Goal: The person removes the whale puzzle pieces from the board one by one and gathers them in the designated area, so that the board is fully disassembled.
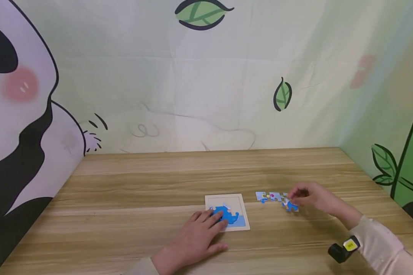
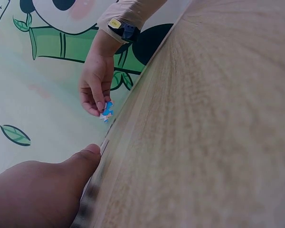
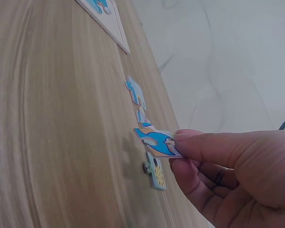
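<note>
Between thumb and fingers, my right hand (image 1: 306, 196) pinches a blue and white jigsaw piece (image 3: 160, 143), raised above the table in the right wrist view. Loose pieces lie below it: one with yellow dots (image 3: 156, 172) and a light blue one (image 3: 136, 91). In the head view more pieces (image 1: 260, 196) lie in a row left of that hand. My left hand (image 1: 196, 238) rests with spread fingers on the near left part of a square puzzle board (image 1: 246, 225). A partly assembled blue animal picture (image 1: 230, 215) shows inside its pale frame; the fingers cover some of it.
The wooden table (image 1: 141, 183) runs back to a wall covering (image 1: 206, 76) printed with leaves and a large panda (image 1: 31, 114). A black wrist device with a yellow label (image 1: 349, 244) sits at the right sleeve.
</note>
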The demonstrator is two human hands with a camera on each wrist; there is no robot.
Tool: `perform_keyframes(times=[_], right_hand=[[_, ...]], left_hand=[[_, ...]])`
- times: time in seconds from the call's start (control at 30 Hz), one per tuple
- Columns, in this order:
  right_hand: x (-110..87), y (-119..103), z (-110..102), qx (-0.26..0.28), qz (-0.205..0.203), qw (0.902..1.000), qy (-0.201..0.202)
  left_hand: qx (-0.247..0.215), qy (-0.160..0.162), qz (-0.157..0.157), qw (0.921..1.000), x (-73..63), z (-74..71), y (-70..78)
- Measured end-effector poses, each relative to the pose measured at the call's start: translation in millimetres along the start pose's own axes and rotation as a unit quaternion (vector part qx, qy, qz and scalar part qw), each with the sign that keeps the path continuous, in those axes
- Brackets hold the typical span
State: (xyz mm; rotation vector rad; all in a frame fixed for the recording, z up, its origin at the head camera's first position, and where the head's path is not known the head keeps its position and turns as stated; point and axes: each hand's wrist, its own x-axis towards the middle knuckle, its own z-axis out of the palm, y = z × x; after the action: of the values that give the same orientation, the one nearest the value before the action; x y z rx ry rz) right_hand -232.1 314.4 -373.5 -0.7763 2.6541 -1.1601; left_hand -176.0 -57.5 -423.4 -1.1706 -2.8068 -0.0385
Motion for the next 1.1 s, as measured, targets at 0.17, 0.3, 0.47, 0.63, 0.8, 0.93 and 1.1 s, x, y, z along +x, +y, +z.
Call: perform_keyframes(times=[0.17,0.3,0.47,0.63,0.8,0.93,1.1], right_hand=[[-0.5,5.8,-2.3,0.009,-0.005,0.9997,-0.021],[-0.2,9.2,-5.0,0.016,0.003,0.9991,-0.039],[1.7,12.2,-6.3,0.019,0.016,0.9979,-0.059],[4.4,15.5,-4.3,0.016,0.044,0.9965,-0.069],[7.3,17.4,-2.7,-0.016,0.040,0.9967,-0.069],[8.8,17.4,-1.7,-0.033,0.037,0.9964,-0.068],[8.8,17.2,-0.6,-0.033,0.046,0.9964,-0.063]], left_hand=[[-0.004,-0.002,-0.002,1.0000,0.2,0.6,-0.2],[-0.006,-0.004,-0.004,1.0000,0.1,0.1,0.0],[-0.002,-0.003,-0.004,1.0000,-0.6,-0.3,0.3],[0.003,0.003,-0.002,1.0000,-1.5,0.4,-0.2],[0.004,0.005,-0.001,1.0000,-2.2,0.3,-0.2],[0.010,0.008,0.000,0.9999,-2.1,-0.6,0.0],[0.012,0.009,0.001,0.9999,-1.6,-1.8,0.4]])
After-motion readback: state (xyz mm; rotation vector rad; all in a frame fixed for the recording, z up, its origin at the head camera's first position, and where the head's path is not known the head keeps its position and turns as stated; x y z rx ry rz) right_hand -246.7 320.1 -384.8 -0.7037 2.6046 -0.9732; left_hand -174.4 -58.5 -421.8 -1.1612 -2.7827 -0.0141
